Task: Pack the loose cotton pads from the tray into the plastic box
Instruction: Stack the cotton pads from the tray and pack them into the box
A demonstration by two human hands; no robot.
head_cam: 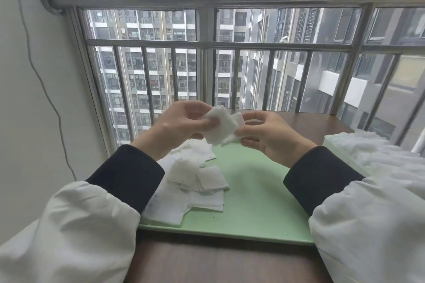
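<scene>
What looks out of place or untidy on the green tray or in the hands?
Nothing looks damaged or spilled. The loose pads lie in an uneven, overlapping heap on the left part of the tray, some askew. Both the left hand and the right hand hold a small bunch of pads with fanned edges.

cotton pads in hands point(222, 125): soft white fibre, matt, faint woven texture, fuzzy edges
loose pads on tray point(195, 177): same matt white fibre, thin, some slightly see-through
tray point(253, 193): pale green, smooth, looks like plastic, low sheen, few dark specks
table point(220, 262): dark brown wood-grain finish, smooth, slight satin shine
plastic box point(331, 142): pale translucent wall, smooth; filled with fluffy white cotton
sleeves point(76, 220): white cloth, matt, lightly puffed; cuffs black knit-like fabric, matt
window bars point(207, 45): grey metal, brushed, dull shine
wall point(25, 99): white, matt, plain
cable point(46, 89): thin, grey, smooth coating
</scene>
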